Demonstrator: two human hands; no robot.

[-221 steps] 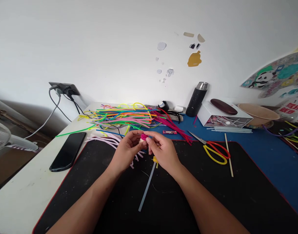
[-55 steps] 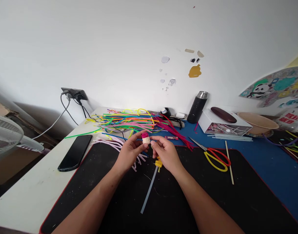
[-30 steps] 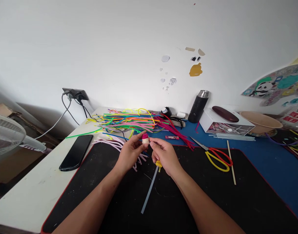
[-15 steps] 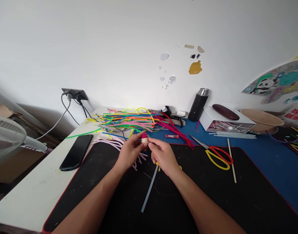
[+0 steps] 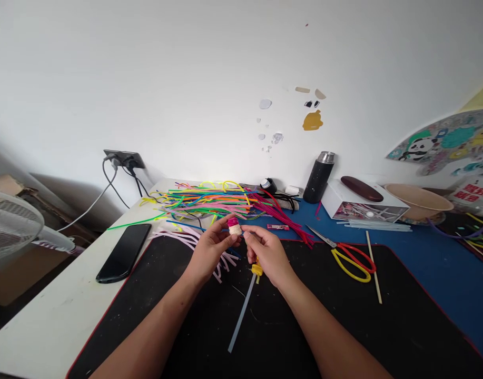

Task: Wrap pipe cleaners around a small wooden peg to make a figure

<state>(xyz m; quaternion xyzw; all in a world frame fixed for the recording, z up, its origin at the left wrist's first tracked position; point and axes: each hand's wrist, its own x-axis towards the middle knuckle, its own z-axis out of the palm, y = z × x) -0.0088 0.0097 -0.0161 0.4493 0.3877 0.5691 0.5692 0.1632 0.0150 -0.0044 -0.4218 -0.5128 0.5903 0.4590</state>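
My left hand [image 5: 210, 252] pinches a small coiled piece [image 5: 235, 226], pink on top and cream below, above the black mat [image 5: 344, 326]. My right hand [image 5: 267, 253] is closed right beside it, fingertips at the coil's right side, pinching what looks like its loose end. Under my right hand lies a clear stick [image 5: 241, 315] with a yellow twist [image 5: 257, 270] at its upper end. Pale pink pipe cleaners [image 5: 178, 237] lie under my left hand.
A pile of coloured pipe cleaners [image 5: 209, 200] lies behind the hands. A phone [image 5: 124, 252] lies at left, scissors [image 5: 350, 257] and a wooden stick [image 5: 373, 266] at right. A black flask [image 5: 319, 178], a white box [image 5: 363, 202] and a bowl [image 5: 419, 196] stand at the back right.
Both hands stay together on the coil, turning it slightly. The yellow twist shows again below my right hand. The view has tilted a little.
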